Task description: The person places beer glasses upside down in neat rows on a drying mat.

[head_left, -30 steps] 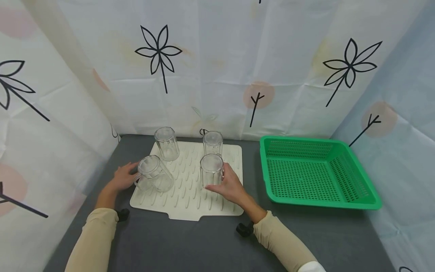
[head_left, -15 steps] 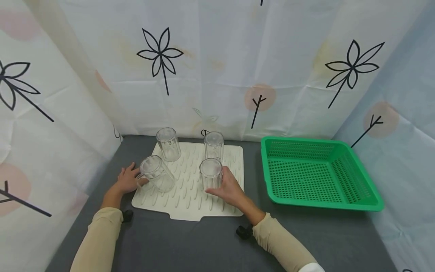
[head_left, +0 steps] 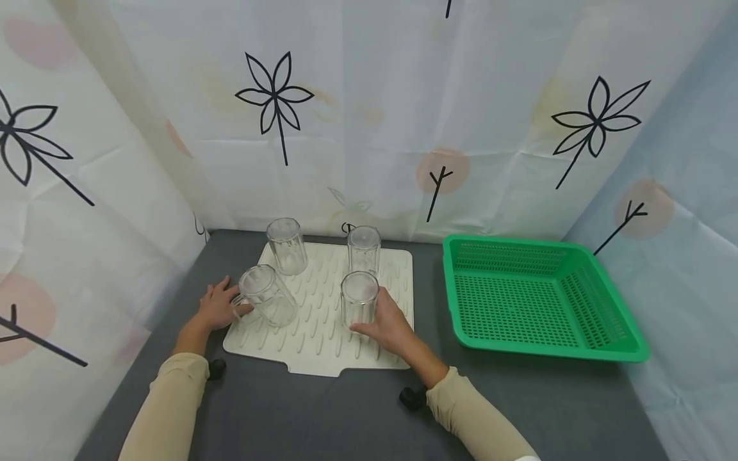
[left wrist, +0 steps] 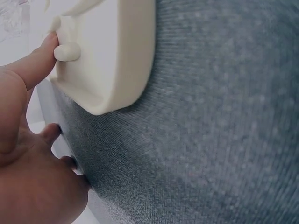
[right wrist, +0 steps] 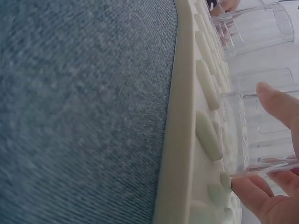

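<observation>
My right hand (head_left: 392,322) holds a clear glass mug (head_left: 359,298) on the front right of the white ridged drying mat (head_left: 316,333). Thumb and fingers bend round its sides, low by the mat in the right wrist view. At the mat's left edge, my left hand (head_left: 218,307) lies beside another glass mug (head_left: 271,299), whose handle points toward it. The left wrist view has the thumb (left wrist: 39,60) pressing the mat beside a ridge, while the other fingers touch the grey cloth. Two more glasses stand at the back, one on the left (head_left: 286,246) and one on the right (head_left: 364,246).
A green plastic basket (head_left: 548,352) with perforated walls sits right of the mat on the grey tabletop (head_left: 300,416). White curtains (head_left: 375,96) with printed flowers enclose the back and both sides. Each wrist wears a small black device.
The mug in my right hand has come slightly toward the front of the mat. My left hand has shifted inward, its thumb now on the mat. The back glasses stay put.
</observation>
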Tool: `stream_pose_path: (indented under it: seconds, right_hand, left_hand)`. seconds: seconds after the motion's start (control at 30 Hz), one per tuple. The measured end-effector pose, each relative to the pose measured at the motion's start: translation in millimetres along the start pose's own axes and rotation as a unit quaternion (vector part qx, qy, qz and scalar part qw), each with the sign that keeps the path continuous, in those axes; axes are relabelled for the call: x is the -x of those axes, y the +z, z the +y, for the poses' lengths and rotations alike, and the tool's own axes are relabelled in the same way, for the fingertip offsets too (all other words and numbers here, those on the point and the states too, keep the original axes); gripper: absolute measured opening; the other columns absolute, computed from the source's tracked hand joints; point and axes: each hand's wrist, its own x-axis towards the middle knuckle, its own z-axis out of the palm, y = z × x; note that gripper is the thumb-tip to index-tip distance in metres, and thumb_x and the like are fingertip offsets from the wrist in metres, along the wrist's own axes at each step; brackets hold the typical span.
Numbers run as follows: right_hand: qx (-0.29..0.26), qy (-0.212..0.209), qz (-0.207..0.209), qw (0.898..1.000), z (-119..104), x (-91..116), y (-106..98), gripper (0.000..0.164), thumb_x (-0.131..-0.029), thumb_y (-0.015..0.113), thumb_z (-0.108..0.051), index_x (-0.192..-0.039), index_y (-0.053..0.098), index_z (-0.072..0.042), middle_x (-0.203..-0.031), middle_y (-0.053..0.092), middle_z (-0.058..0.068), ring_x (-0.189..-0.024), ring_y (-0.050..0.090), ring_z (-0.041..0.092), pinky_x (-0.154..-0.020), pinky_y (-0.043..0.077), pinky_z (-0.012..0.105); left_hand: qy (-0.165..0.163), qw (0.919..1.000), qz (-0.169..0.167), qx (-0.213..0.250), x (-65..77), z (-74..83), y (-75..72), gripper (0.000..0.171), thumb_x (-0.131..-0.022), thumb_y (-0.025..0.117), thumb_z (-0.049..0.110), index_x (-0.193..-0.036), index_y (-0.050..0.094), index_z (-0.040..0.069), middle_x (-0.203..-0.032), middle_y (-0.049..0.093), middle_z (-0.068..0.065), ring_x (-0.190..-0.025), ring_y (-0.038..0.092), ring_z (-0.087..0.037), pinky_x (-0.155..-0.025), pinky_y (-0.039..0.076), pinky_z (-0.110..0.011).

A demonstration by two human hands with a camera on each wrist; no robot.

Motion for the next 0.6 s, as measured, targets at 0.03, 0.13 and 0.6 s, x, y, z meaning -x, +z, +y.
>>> stream_pose_path:
  seconds: [0.03,0.13,0.6]
  right_hand:
    - [-0.004,0.004,-0.005,1.000,0,1,0,0.104,-0.083,0.087,-0.031,-0.157,0.022,0.005,-0.151,0.046,0.025,-0.143,0.047,0.038,-0.113,0.046,0.052]
    - [-0.014,0.014,-0.021,1.000,0,3,0,0.107,-0.088,0.082,-0.031,-0.159,0.013,0.008,-0.160,0.035,0.030,-0.150,0.037,0.041,-0.118,0.041,0.054]
    - [-0.043,-0.025,-0.070,0.996,-18,7,-18,0.110,-0.090,0.081,-0.025,-0.163,0.001,-0.004,-0.166,0.018,0.022,-0.154,0.028,0.036,-0.123,0.034,0.054]
  left_hand:
    - [-0.001,1.0000,-0.001,0.004,0.0,0.1,0.0,0.075,-0.099,0.064,0.036,-0.152,0.036,-0.008,-0.160,0.008,-0.042,-0.145,0.000,-0.071,-0.114,0.008,-0.083]
    - [0.000,0.9998,-0.001,0.020,-2.6,-3.2,1.0,0.079,-0.097,0.065,0.042,-0.153,0.035,-0.007,-0.161,0.007,-0.041,-0.146,-0.003,-0.070,-0.114,0.004,-0.082]
    - [-0.002,0.9999,0.011,0.012,-5.9,-9.5,1.0,0.080,-0.096,0.067,0.042,-0.153,0.036,-0.005,-0.161,0.009,-0.041,-0.145,-0.001,-0.071,-0.113,0.007,-0.084]
